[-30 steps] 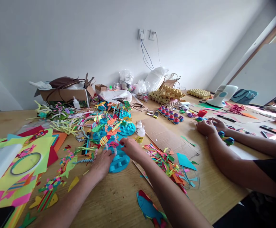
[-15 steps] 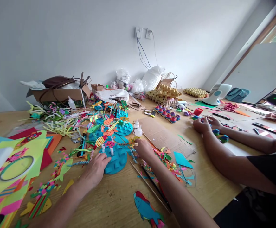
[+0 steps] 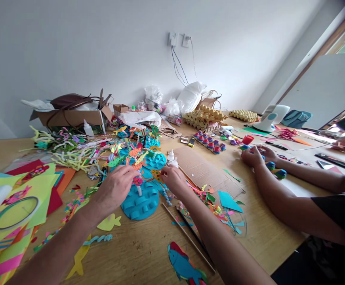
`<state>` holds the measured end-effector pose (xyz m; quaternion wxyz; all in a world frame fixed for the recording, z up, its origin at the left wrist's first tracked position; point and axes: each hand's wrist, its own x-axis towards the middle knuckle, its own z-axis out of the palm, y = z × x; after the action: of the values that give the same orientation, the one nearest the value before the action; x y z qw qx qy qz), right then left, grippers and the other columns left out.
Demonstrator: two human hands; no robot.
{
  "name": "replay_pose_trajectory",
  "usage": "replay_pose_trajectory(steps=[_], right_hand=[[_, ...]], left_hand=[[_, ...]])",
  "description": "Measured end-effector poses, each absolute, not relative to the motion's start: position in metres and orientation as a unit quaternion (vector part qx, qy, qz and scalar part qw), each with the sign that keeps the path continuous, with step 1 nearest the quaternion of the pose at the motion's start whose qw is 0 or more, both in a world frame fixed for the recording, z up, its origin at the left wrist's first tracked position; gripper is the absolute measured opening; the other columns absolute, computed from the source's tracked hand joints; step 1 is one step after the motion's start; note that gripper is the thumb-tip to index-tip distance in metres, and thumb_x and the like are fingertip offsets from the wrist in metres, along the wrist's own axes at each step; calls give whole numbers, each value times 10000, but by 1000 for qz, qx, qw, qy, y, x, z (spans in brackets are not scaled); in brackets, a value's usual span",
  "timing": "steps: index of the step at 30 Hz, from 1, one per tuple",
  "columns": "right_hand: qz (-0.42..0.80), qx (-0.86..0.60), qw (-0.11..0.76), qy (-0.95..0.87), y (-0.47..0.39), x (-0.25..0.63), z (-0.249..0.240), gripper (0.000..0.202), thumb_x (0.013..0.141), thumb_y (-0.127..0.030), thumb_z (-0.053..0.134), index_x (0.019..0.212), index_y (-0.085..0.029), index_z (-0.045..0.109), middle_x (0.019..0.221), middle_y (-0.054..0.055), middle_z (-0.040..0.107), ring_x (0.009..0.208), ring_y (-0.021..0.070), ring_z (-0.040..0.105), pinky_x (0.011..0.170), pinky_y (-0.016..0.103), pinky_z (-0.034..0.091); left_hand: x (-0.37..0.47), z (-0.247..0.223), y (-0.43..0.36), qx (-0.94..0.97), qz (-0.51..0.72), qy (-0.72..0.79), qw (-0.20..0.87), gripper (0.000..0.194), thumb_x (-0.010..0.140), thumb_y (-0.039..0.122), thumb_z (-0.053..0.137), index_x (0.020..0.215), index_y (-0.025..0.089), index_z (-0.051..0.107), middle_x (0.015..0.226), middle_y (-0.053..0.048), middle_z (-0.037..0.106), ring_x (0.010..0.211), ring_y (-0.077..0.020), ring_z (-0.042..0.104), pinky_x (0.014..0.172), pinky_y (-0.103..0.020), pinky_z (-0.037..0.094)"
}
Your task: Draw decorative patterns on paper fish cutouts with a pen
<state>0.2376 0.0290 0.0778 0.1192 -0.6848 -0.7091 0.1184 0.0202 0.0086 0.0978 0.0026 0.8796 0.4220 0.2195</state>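
Note:
My left hand (image 3: 117,184) is raised above the left rim of a blue round base (image 3: 142,202), its fingers pinched near a pink paper piece (image 3: 138,181) and orange fish; what it grips is hidden. Over to the right, my right hand (image 3: 172,180) has its fingers closed beside a yellow-orange paper fish (image 3: 157,175), in front of white glue bottles (image 3: 171,157). Whether it holds something is too small to tell. Paper fish (image 3: 135,152) on stems stand behind my hands. A blue paper fish (image 3: 182,263) lies near the table's front edge.
Coloured paper sheets (image 3: 38,194) and pipe cleaners (image 3: 71,152) cover the left side. Brushes (image 3: 188,237), scraps and cardboard (image 3: 204,170) lie to the right. Another person's hands (image 3: 254,156) work at painted egg-carton pieces (image 3: 275,170). Egg trays (image 3: 204,117) stand at the back.
My left hand has risen off the blue base and moved up beside the paper fish. My right hand has shifted slightly left. A light blue twisted strip now lies nearer the front left.

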Motion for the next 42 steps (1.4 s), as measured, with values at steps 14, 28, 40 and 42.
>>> replay_pose_trajectory(steps=[14,28,40,42], right_hand=[[168,-624,182,-741,64,214,70,155,814,-220,549,875,-199,690,807,1,694,734,132,588,610,213,358],[130,-581,26,-803,27,224,50,320,849,-149,466,1062,-276,668,1000,54,643,922,178,589,711,233,392],[106,-546,12,-831,34,217,31,388,837,-120,418,1112,-270,647,1017,70,620,944,203,569,736,257,407],[106,-545,9,-832,33,217,31,367,837,-122,425,1082,-258,662,997,71,624,933,201,568,735,254,403]], left_hand=[[62,79,83,898,107,425,32,196,871,161,547,1064,165,588,1059,-58,620,1013,-210,575,894,-426,461],[63,77,90,873,56,481,63,250,900,321,543,1093,163,568,1103,-68,591,950,-195,592,820,-410,505],[64,78,93,867,47,487,91,252,901,323,542,1094,163,567,1104,-69,591,948,-195,593,816,-408,506],[64,78,94,868,49,486,94,255,900,324,543,1098,164,565,1114,-70,587,957,-198,591,820,-410,505]])
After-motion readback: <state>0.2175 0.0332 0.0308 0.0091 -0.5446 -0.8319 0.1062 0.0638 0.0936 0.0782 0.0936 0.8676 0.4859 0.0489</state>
